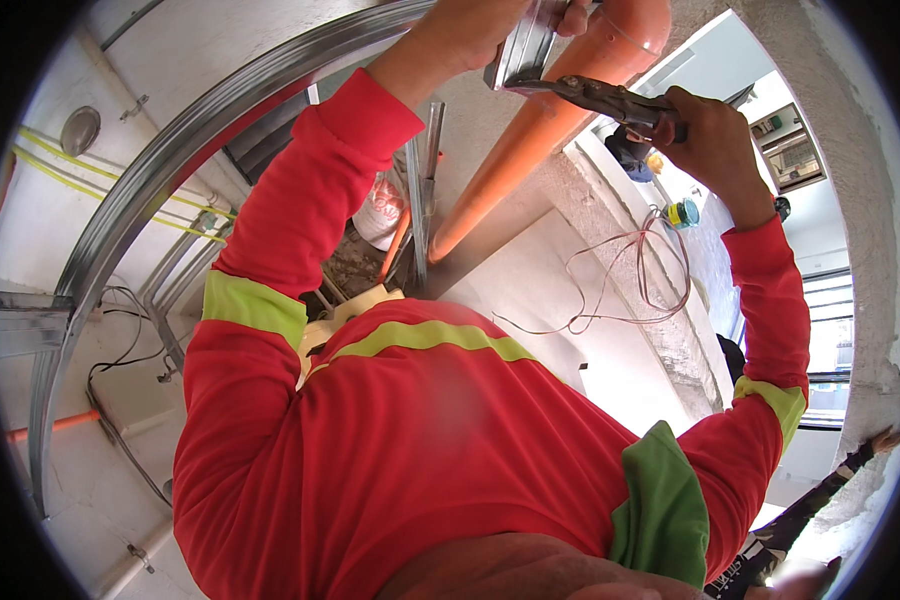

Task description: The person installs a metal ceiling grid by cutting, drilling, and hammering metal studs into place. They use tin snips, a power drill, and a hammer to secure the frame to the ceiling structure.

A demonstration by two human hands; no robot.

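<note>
Both my arms, in red sleeves with lime bands, are raised toward the top of the view. My left hand (475, 32) is closed around a short silver metal channel (526, 48), which the upper edge partly cuts off. In my right hand (712, 135) are dark tin snips (610, 97), the fingers wrapped around their handles. The jaws of the snips meet the lower end of the channel, close to my left hand. Whether the blades are closed through the metal I cannot tell.
An orange pipe (530, 150) slants behind the snips. A long metal track (150, 185) arcs across the left. Thin cable (642, 270) lies looped near a pale board (530, 270). Another person's hand (882, 440) touches the wall at right. A white sack (380, 215) stands behind my left arm.
</note>
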